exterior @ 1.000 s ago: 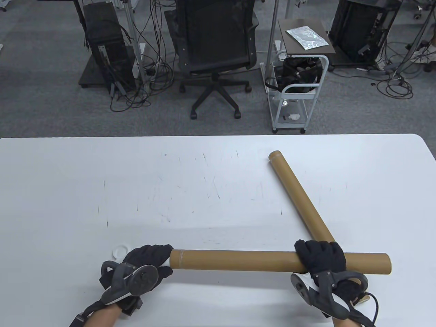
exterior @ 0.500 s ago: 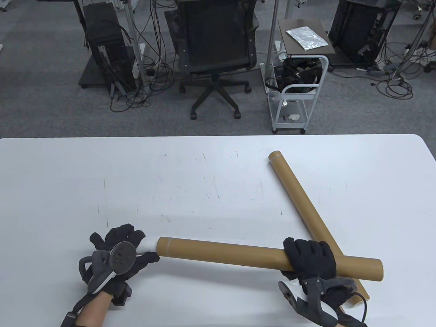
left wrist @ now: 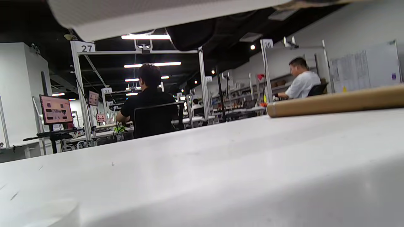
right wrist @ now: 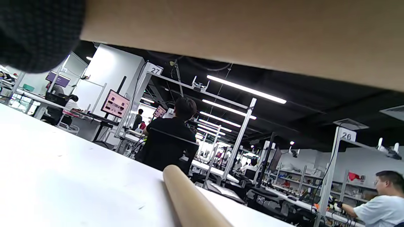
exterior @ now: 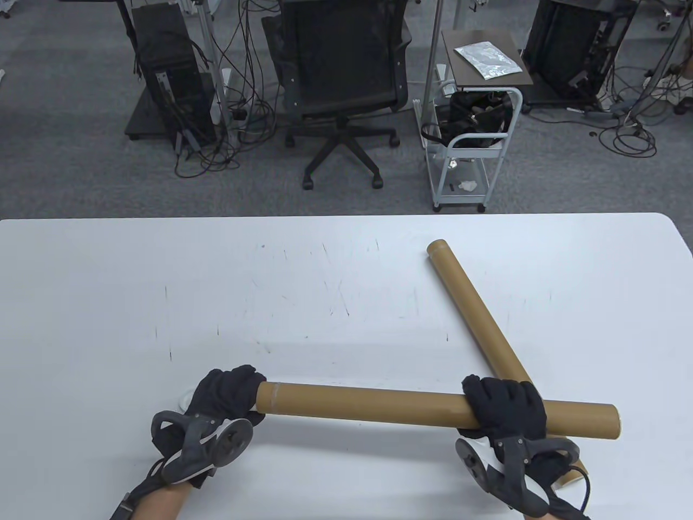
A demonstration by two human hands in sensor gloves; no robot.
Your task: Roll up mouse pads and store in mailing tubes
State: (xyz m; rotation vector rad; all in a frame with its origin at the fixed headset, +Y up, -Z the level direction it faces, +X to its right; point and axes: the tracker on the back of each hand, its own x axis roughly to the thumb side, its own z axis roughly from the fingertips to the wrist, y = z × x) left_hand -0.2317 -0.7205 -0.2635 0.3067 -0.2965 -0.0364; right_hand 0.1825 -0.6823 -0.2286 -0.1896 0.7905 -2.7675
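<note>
My right hand grips a brown mailing tube near its right end and holds it across the table's front, nearly level. The tube also fills the top of the right wrist view. My left hand wraps over the tube's left end, and the opening is hidden under the fingers. A second brown tube lies diagonally on the table and passes under the held one. It also shows in the left wrist view and the right wrist view. No mouse pad is in view.
A white cap lies on the white table, partly hidden by my left hand. Beyond the far edge stand an office chair and a small cart.
My left hand, off to the left of the tube's end half a second ago, has moved right and closed over that end. The held tube has shifted slightly right and levelled.
</note>
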